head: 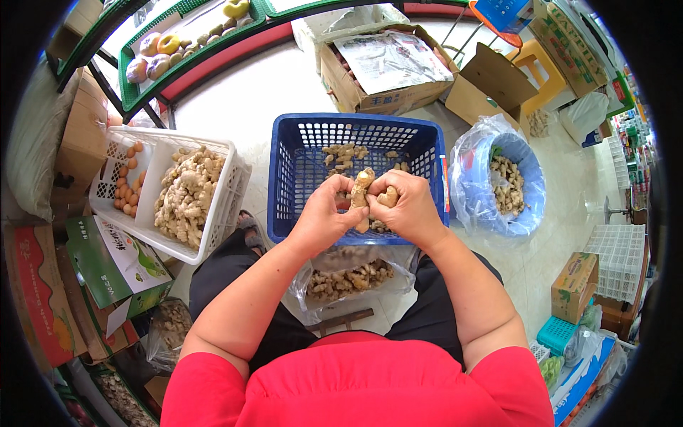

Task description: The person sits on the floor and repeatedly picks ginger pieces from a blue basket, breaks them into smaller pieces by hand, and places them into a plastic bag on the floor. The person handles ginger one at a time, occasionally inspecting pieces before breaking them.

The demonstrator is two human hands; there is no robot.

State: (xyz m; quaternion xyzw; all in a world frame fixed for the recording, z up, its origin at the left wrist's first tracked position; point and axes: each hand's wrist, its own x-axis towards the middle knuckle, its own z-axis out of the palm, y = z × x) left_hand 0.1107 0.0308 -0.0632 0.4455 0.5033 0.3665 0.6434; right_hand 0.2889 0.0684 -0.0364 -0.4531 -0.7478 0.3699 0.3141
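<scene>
Both hands meet over the near half of a blue plastic basket (277,176). My left hand (328,211) grips a knobbly ginger root (360,195) upright between thumb and fingers. In my right hand (408,203) is another lobe of ginger (388,197), its fingertips touching the first root; whether the two pieces are joined cannot be told. Loose ginger pieces (346,153) lie on the basket floor, partly hidden by the hands. Between my legs, below the basket, a clear plastic bag (403,280) holds more ginger (347,283).
At left stands a white crate (229,176) with eggs (128,197) and ginger (189,197). A blue bucket (533,187) lined with plastic, holding small ginger pieces, is at right. Behind are a cardboard box (395,99) under newspaper and an opened carton (475,101).
</scene>
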